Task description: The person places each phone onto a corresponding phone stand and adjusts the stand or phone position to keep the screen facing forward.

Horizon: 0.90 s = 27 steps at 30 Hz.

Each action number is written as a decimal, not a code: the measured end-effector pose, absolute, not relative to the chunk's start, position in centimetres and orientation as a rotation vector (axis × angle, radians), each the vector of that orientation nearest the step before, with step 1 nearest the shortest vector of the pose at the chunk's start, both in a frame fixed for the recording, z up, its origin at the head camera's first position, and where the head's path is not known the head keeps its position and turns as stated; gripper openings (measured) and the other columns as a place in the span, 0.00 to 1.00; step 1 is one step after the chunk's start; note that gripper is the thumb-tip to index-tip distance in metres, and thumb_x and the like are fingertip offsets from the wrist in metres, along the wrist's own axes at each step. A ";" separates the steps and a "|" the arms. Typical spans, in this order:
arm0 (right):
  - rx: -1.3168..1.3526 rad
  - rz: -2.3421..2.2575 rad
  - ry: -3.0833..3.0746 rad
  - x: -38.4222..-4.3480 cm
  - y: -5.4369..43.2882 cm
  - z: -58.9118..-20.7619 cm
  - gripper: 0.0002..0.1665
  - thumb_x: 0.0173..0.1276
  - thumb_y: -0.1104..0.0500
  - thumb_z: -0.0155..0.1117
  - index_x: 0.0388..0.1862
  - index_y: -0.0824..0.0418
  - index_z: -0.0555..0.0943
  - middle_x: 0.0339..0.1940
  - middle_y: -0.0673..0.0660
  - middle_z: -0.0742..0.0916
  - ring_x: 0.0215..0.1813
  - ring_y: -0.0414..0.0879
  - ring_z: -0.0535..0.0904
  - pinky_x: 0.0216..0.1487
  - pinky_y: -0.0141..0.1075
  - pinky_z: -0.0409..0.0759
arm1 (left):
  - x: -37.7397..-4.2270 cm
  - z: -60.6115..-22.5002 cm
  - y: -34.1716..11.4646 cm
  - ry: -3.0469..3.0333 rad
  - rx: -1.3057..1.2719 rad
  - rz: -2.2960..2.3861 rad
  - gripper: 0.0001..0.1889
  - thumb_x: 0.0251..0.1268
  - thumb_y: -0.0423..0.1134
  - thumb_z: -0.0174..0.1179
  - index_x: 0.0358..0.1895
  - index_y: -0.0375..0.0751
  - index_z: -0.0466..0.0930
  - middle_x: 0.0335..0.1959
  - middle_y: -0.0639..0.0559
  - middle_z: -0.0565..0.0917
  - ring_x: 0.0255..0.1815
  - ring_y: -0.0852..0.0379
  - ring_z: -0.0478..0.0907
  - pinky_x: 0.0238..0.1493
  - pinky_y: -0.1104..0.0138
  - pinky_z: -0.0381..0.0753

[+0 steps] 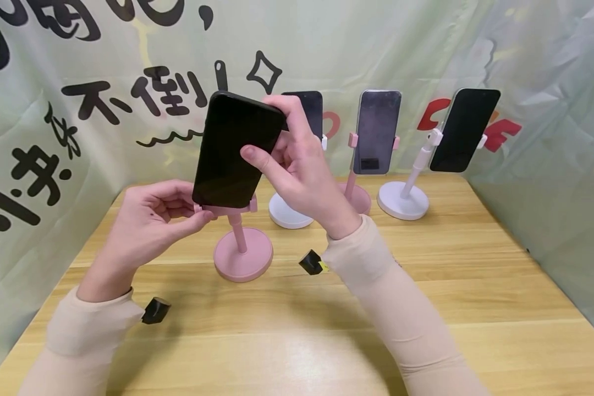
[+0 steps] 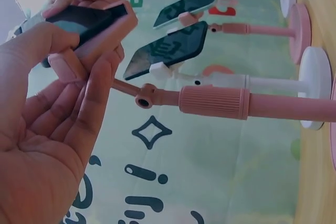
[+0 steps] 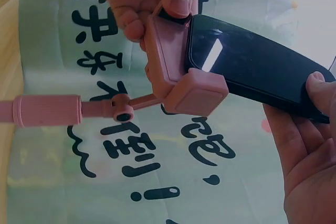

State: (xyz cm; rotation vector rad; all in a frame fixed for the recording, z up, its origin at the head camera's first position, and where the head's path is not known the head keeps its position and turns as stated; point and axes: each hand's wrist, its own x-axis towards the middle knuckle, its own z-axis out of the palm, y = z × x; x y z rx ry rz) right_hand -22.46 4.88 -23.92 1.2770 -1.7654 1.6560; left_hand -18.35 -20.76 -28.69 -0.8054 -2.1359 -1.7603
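Note:
My right hand (image 1: 304, 165) grips a black smartphone (image 1: 230, 151) by its upper right part, thumb on the screen side and fingers behind. The phone leans to the right, its lower end at the clamp (image 3: 170, 51) of a pink phone stand (image 1: 242, 256). My left hand (image 1: 150, 225) holds that clamp, with the thumb in front at one jaw and the other fingers behind, as the left wrist view shows. In the right wrist view the phone's lower edge lies between the two clamp jaws, at an angle to the clamp's back. The stand's round base rests on the table.
Behind, on the wooden table (image 1: 297, 341), three more stands hold phones: a white one (image 1: 289, 215) partly hidden by my right hand, a pink one (image 1: 360, 199), and a white one (image 1: 403, 201) at the right. A printed cloth (image 1: 178, 159) hangs behind and along the sides.

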 end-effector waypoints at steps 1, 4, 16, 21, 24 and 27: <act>1.276 1.633 -1.772 -22.5 4.9 -23.9 0.31 0.74 0.72 0.67 0.68 0.71 0.62 0.42 0.64 0.85 0.29 0.45 0.87 0.26 0.34 0.81 | -18.3 -28.7 -20.7 -2.143 -0.789 -1.751 0.13 0.56 0.15 0.72 0.44 0.28 0.89 0.35 0.49 0.93 0.31 0.59 0.89 0.39 0.73 0.89; 1.265 1.556 -1.799 -22.5 5.1 -23.8 0.31 0.75 0.70 0.68 0.68 0.70 0.63 0.40 0.62 0.85 0.25 0.42 0.84 0.24 0.33 0.79 | -18.2 -28.6 -20.5 -2.158 -0.755 -1.734 0.12 0.57 0.16 0.72 0.44 0.27 0.89 0.35 0.49 0.93 0.31 0.59 0.89 0.38 0.73 0.89; 1.261 1.325 -1.891 -22.3 5.3 -23.1 0.32 0.76 0.63 0.70 0.69 0.68 0.64 0.21 0.56 0.83 0.16 0.37 0.75 0.21 0.30 0.71 | -17.9 -28.4 -20.4 -2.204 -0.725 -1.688 0.11 0.60 0.16 0.67 0.44 0.28 0.88 0.33 0.51 0.93 0.31 0.59 0.92 0.36 0.72 0.89; 1.250 1.241 -1.937 -22.3 5.2 -22.7 0.32 0.77 0.60 0.70 0.70 0.68 0.65 0.12 0.53 0.72 0.14 0.38 0.68 0.20 0.30 0.66 | -18.0 -28.2 -20.9 -2.239 -0.766 -1.674 0.10 0.61 0.17 0.68 0.45 0.28 0.87 0.34 0.50 0.93 0.33 0.57 0.93 0.36 0.70 0.90; 1.263 1.251 -1.966 -22.3 5.2 -22.5 0.32 0.77 0.61 0.70 0.70 0.67 0.65 0.14 0.52 0.76 0.15 0.36 0.72 0.21 0.31 0.69 | -18.1 -28.1 -21.2 -2.256 -0.792 -1.684 0.11 0.61 0.19 0.71 0.46 0.28 0.88 0.33 0.49 0.92 0.33 0.58 0.93 0.36 0.70 0.90; 1.291 1.231 -1.998 -22.2 5.1 -22.4 0.31 0.78 0.59 0.70 0.70 0.65 0.65 0.16 0.52 0.78 0.17 0.36 0.73 0.24 0.32 0.72 | -18.2 -28.1 -21.5 -2.261 -0.820 -1.716 0.10 0.61 0.20 0.73 0.44 0.29 0.87 0.34 0.47 0.92 0.33 0.56 0.93 0.36 0.70 0.90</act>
